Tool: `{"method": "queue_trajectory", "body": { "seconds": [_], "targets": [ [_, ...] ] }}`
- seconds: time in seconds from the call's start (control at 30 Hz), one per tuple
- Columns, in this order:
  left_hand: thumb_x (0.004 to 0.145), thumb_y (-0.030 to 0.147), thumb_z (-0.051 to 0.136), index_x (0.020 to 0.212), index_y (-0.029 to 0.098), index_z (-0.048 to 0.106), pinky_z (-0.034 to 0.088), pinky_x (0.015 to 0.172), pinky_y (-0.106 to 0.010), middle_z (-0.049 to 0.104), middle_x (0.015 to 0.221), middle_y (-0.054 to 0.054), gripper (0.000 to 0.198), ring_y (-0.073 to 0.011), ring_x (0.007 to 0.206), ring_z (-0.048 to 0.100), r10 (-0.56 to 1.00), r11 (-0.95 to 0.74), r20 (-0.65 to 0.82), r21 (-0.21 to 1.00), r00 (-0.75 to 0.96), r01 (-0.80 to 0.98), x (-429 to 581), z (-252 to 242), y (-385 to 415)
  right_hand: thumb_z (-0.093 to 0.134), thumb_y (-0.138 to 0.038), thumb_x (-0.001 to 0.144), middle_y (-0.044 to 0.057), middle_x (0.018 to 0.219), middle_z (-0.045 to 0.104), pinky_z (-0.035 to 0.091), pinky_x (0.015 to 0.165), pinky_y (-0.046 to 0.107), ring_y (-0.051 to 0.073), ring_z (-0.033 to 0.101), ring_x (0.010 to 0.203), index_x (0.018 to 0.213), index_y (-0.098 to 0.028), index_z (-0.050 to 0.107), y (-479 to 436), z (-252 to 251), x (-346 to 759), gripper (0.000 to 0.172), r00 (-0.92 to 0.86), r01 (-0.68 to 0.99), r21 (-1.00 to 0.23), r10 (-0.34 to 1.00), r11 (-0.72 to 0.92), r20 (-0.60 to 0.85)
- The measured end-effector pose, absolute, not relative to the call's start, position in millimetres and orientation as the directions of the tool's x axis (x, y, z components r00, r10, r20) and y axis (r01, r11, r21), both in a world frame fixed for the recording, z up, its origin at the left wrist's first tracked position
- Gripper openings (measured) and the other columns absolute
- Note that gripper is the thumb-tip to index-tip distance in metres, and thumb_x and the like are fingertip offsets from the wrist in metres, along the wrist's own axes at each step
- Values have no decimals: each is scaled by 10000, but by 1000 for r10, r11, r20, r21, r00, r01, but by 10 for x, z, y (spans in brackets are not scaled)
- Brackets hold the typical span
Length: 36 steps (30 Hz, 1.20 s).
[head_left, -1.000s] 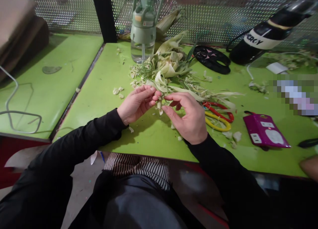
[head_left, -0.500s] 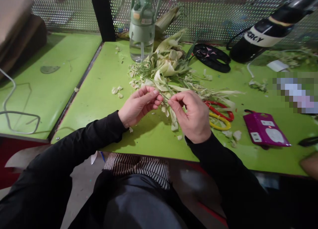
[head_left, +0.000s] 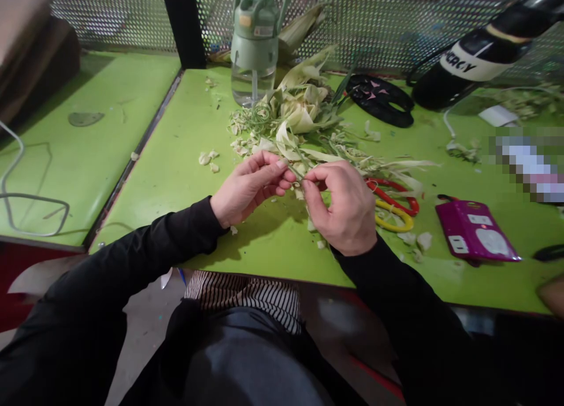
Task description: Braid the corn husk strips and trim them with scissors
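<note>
A thin green stem (head_left: 296, 171) stretches between my two hands, above the table's front part. My left hand (head_left: 252, 185) pinches one end with thumb and forefinger, its other fingers curled loosely below. The other end is between the thumb and forefinger of my right hand (head_left: 346, 207), whose remaining fingers fold inward. Just beyond lies a heap of pale leafy husks (head_left: 304, 113) with curly green tendrils (head_left: 257, 119) at its left. Pale petal-like bits (head_left: 207, 157) are scattered on the table near my left hand.
Behind the heap stands a green water bottle (head_left: 254, 53); a black bottle (head_left: 467, 71) leans at the back right. Scissors with red (head_left: 396, 194) and yellow handles, a purple power strip (head_left: 478, 230) and a black disc (head_left: 379, 99) lie rightward. Someone's arm (head_left: 553, 293) shows at the right edge.
Both hands keep their pinch on the stem and have hardly moved. The pale bits hanging below the stem show less now. The view has shifted slightly.
</note>
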<state>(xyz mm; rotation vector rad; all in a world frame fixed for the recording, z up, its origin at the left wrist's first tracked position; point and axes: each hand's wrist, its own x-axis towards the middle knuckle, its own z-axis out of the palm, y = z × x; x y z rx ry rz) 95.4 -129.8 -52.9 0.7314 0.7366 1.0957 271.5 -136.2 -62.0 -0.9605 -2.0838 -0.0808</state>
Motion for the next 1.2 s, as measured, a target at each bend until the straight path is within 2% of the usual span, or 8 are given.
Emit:
{"method": "queue_trajectory", "body": {
  "seconds": [0.23,0.37,0.47,0.67,0.87,1.0,1.07,1.2],
  "targets": [
    [911,153,642,798,162,492,513,603,-178,652,688,29,188,-54,585,621,900,306,-124,862,418,-404,930,-558,-1366,537,-193,923,79,833,658,415,690,383,229,597,771,894,-208,585,-1372,-656,2710,58,-417,751,-28,507,659,755],
    [857,169,703,865,159,567,541,739,-220,693,847,-12,137,-92,775,669,920,147,13,915,391,-377,773,-561,-1248,558,-290,940,22,778,619,449,653,334,175,567,706,855,-227,573,-1320,-659,2725,107,-280,614,-481,742,626,609],
    [744,118,798,1094,206,610,492,974,-272,650,1235,-44,407,-158,1176,608,949,-87,179,940,261,-329,699,-570,-1138,589,-391,937,-29,708,549,432,576,263,116,502,608,878,-222,583,-1255,-663,2735,178,-268,267,-861,892,433,365],
    [739,195,813,1072,152,628,513,885,-300,696,962,-61,383,-154,934,672,849,111,45,959,527,-261,826,-641,-1104,709,-451,843,-57,689,540,394,527,205,69,473,568,847,-208,602,-1195,-682,2745,265,-267,-44,-981,944,188,193],
    [789,211,772,881,141,570,395,508,-150,674,718,4,233,-51,584,598,829,244,-85,944,553,-221,802,-611,-1177,715,-420,811,-52,685,603,334,424,194,58,454,469,833,-211,554,-1129,-671,2731,265,-169,-17,-986,971,168,168],
    [825,127,705,860,130,557,486,583,-167,672,714,-2,151,-77,631,659,819,373,-159,878,551,-301,803,-603,-1226,675,-411,823,26,896,696,430,473,226,108,587,600,890,-224,542,-1009,-529,2969,240,-46,244,-930,961,276,273],
    [852,69,641,874,115,579,525,636,-181,667,706,-4,81,-77,636,666,813,447,-223,831,538,-330,812,-614,-1239,680,-403,823,62,1058,700,489,553,277,159,653,727,985,-237,585,-968,-415,3260,251,-72,554,-779,950,292,304],
    [882,34,581,871,114,597,543,657,-168,673,687,-8,83,-77,642,679,811,525,-308,757,497,-388,818,-639,-1260,664,-450,820,59,753,715,465,538,357,211,615,571,836,-243,645,-1015,-299,3909,209,-211,910,-343,972,232,99]
  ]
}}
